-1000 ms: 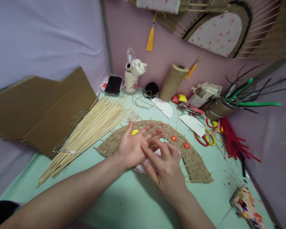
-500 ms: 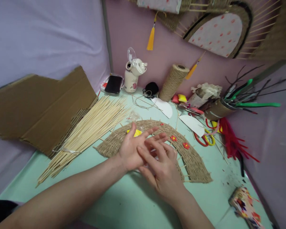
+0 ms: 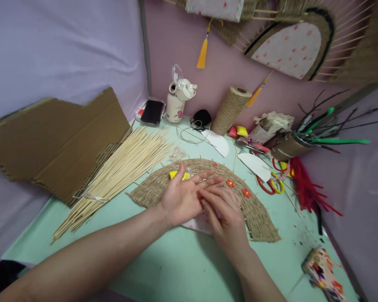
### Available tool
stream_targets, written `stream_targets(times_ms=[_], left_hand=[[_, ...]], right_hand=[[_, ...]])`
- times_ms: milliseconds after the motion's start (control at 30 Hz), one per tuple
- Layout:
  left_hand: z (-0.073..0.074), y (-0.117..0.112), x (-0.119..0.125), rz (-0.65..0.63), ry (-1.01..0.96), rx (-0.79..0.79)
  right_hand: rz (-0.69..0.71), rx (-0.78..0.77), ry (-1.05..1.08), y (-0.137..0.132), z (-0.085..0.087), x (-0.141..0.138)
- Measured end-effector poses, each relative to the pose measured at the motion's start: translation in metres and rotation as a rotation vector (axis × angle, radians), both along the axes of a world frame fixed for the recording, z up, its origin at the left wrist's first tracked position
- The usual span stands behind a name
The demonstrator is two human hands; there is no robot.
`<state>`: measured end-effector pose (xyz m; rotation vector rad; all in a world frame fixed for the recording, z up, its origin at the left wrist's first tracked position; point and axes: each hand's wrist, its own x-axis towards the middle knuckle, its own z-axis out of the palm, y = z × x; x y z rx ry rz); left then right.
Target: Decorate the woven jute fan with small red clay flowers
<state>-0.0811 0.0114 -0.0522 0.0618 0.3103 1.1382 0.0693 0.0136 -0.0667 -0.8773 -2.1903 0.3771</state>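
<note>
My left hand (image 3: 182,203) is palm up with its fingers stretched out. Against its fingers and palm rests my right hand (image 3: 227,216), fingertips pressed together; whatever is between them, if anything, is hidden. Below both hands lies an arch woven of brown twine on thin sticks (image 3: 261,218). Two red flowers with yellow centres (image 3: 229,183) and a smaller red piece (image 3: 214,165) sit on its band. A yellow packet (image 3: 174,175) lies on the weave behind my left thumb. Part of a white spotted panel (image 3: 197,225) shows beneath my hands.
Bundled wooden sticks (image 3: 122,167) and folded cardboard (image 3: 66,142) are at left. Along the back stand a white bottle (image 3: 175,107) and a twine spool (image 3: 229,111). Scissors (image 3: 279,186), red pipe cleaners (image 3: 304,184) and a can with green-handled pliers (image 3: 290,146) are at right.
My right hand's fingers have drawn together, with the tips shifting from over the left palm toward its fingers. The left hand stays spread. The whole view has shifted slightly.
</note>
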Motion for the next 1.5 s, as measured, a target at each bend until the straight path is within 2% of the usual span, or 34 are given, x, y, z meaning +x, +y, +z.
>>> stream_targets(times_ms=[200, 333, 533, 700, 833, 1033, 1333, 1500], left_hand=[[0.001, -0.003, 0.004, 0.023, 0.03, 0.007], [0.0, -0.002, 0.003, 0.015, 0.062, 0.012], [-0.007, -0.002, 0.007, 0.02, 0.341, -0.013], [-0.007, -0.004, 0.008, 0.014, 0.501, -0.012], [-0.005, -0.003, 0.006, 0.042, 0.515, -0.036], [-0.007, -0.002, 0.005, 0.041, 0.539, -0.001], [-0.009, -0.002, 0.008, 0.056, 0.63, 0.054], [-0.007, -0.002, 0.009, 0.078, 0.764, 0.097]], right_hand=[[-0.02, -0.091, 0.048, 0.003, -0.004, -0.001], [-0.068, -0.079, 0.107, 0.003, -0.004, 0.0], [-0.184, -0.076, 0.228, 0.006, -0.002, 0.006], [-0.219, 0.043, 0.157, 0.008, -0.002, 0.009], [-0.19, 0.033, 0.164, 0.01, 0.003, 0.013], [-0.182, 0.124, 0.077, 0.012, 0.012, 0.017], [-0.189, 0.106, -0.005, 0.01, 0.014, 0.015], [-0.212, 0.129, -0.036, 0.009, 0.012, 0.014]])
